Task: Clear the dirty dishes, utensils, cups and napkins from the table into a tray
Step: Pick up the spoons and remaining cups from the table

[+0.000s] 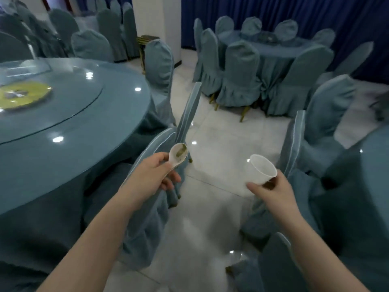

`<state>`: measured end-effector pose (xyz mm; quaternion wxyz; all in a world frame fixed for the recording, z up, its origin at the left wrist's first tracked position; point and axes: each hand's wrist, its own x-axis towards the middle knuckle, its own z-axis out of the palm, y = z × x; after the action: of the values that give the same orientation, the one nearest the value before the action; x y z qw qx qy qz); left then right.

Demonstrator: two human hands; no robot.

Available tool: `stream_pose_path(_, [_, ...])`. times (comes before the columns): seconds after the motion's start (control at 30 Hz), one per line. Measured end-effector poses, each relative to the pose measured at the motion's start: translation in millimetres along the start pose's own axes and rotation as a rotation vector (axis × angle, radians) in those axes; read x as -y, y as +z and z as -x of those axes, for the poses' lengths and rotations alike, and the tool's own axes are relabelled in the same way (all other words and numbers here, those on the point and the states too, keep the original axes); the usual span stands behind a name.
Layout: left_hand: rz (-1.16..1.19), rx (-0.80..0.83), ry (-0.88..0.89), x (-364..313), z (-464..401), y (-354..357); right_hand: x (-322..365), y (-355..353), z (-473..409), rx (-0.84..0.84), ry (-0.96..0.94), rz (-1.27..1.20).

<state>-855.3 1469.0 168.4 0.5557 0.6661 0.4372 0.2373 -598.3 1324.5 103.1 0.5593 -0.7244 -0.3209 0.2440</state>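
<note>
A white ceramic spoon (179, 154) is held in the left hand (154, 175), the fingers curled round its handle and the thumb laid along the top. The spoon's bowl is turned upward and is smeared with greenish residue. A white cup (260, 169) is held in the right hand (273, 191), pinched at its base between thumb and fingers, and is tilted with its mouth turned toward the left. Both items are carried in the air over the pale tiled floor (210, 165), well apart from each other, in the aisle between covered chairs. To the left, a round table (73, 144) with a blue cloth and a glass turntable (69, 102) is seen; a yellow-green plate (23, 95) is resting on the turntable, its contents blurred beyond identification. A chair (147, 207) in a blue cover is seen just beneath the left hand. A second dressed table (273, 51), ringed by chairs, is seen further back before blue curtains (294, 11).
</note>
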Motion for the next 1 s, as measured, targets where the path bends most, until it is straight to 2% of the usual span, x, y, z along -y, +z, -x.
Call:
stream_pose_path(0.2, [0.031, 0.271, 0.059, -35.0, -135.9, 38.8, -3.7, -27.1, -48.4, -0.272, 0.111, 0.04])
stream_pose_path(0.43, [-0.029, 0.486, 0.15, -85.0, -245.7, 138.0, -20.5, -111.2, -91.9, -0.603, 0.21, 0.071])
stream_pose_path(0.57, [0.079, 0.616, 0.186, -127.4, -286.1, 197.0, -28.8, -155.6, -125.4, -0.712, 0.228, 0.034])
stream_pose_path(0.7, [0.051, 0.748, 0.262, -170.7, -327.3, 264.3, -40.0, -197.0, -156.8, -0.817, 0.226, 0.013])
stream_pose_path(0.83, [0.132, 0.825, 0.207, -203.7, -357.8, 334.8, -48.4, -236.1, -173.9, -0.917, 0.262, -0.007])
stream_pose_path(1.0, [0.112, 0.967, 0.213, -230.5, -392.6, 432.2, -62.4, -285.9, -186.9, -1.039, 0.337, 0.015])
